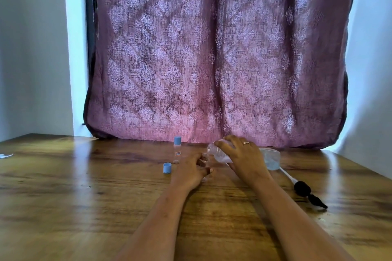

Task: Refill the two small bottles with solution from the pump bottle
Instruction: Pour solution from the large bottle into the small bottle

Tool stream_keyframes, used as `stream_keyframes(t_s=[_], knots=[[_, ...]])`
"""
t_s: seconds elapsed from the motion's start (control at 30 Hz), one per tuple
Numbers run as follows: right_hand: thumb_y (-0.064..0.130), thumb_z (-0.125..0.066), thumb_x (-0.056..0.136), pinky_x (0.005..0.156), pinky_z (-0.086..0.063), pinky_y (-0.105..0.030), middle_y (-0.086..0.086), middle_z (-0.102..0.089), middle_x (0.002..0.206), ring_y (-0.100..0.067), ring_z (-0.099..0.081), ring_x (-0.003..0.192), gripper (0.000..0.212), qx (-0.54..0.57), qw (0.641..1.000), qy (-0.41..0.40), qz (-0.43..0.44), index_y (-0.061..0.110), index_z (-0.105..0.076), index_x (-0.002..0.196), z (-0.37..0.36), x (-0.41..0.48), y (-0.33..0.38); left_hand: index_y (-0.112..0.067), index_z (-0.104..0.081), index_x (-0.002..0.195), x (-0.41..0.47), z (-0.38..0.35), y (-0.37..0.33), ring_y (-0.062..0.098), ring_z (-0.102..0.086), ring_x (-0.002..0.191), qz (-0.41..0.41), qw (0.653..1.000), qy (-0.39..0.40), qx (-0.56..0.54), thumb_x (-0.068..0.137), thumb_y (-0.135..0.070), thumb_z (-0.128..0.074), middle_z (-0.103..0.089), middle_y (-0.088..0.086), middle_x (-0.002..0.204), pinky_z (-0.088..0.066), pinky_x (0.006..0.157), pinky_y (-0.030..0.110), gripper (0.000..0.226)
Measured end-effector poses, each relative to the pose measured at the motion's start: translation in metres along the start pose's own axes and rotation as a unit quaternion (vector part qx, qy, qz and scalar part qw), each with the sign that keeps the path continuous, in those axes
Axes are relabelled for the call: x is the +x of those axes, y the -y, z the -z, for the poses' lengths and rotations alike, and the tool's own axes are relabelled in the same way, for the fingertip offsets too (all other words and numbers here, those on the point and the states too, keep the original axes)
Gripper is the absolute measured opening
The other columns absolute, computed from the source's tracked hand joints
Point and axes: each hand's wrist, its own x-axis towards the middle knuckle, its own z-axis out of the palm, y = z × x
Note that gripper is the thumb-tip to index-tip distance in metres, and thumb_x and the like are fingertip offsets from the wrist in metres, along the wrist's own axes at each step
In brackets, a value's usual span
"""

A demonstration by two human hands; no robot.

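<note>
Left hand (191, 170) grips open small bottle (205, 157); right hand (244, 159) grips tipped pump bottle (270, 159), mouth just above it | second small bottle (177, 150) capped, beyond left hand | risk: wide mouth over narrow neck, solution may spill onto surface (106, 197)

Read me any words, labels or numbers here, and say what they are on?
Label on the capped small bottle: orange and blue, too small and blurred to read.
Pump bottle, gripped by the right hand: no text shows.
Uncapped small bottle, held in the left hand: mostly hidden, none visible.
Loose blue cap, pump head: blank.
</note>
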Motion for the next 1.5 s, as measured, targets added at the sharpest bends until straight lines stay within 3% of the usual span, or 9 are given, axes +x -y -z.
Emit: stream_keyframes(t_s=[0.63, 1.2, 1.5], knots=[[-0.001, -0.078, 0.055, 0.066, -0.052, -0.037, -0.007, -0.063, 0.114, -0.028, -0.064, 0.087, 0.069, 0.013, 1.000, -0.024, 0.005, 0.028, -0.060, 0.115, -0.006, 0.002, -0.001, -0.022, -0.059, 0.118, 0.002, -0.002, 0.002, 0.010, -0.059, 0.098, -0.012, 1.000, 0.001, -0.009, 0.082, -0.034, -0.071, -0.059, -0.014, 0.098, -0.049, 0.093, 0.036, 0.041], [0.000, -0.078, 0.053, 0.068, -0.051, -0.038, -0.006, -0.063, 0.114, -0.029, -0.064, 0.086, 0.070, 0.004, 0.999, -0.035, 0.005, 0.028, -0.059, 0.114, -0.009, 0.003, -0.001, -0.024, -0.058, 0.121, 0.002, -0.001, 0.002, 0.013, -0.059, 0.103, -0.004, 1.000, 0.012, -0.003, 0.083, -0.036, -0.069, -0.065, -0.005, 0.111, -0.049, 0.094, 0.038, 0.041], [0.000, -0.078, 0.053, 0.069, -0.052, -0.040, -0.004, -0.062, 0.117, -0.029, -0.063, 0.091, 0.072, 0.013, 1.000, -0.014, -0.004, 0.030, -0.057, 0.116, -0.010, 0.003, -0.001, -0.021, -0.062, 0.113, 0.000, -0.001, 0.002, 0.013, -0.060, 0.097, -0.016, 1.000, -0.012, -0.007, 0.081, -0.033, -0.070, -0.061, -0.010, 0.097, -0.049, 0.090, 0.036, 0.035]])
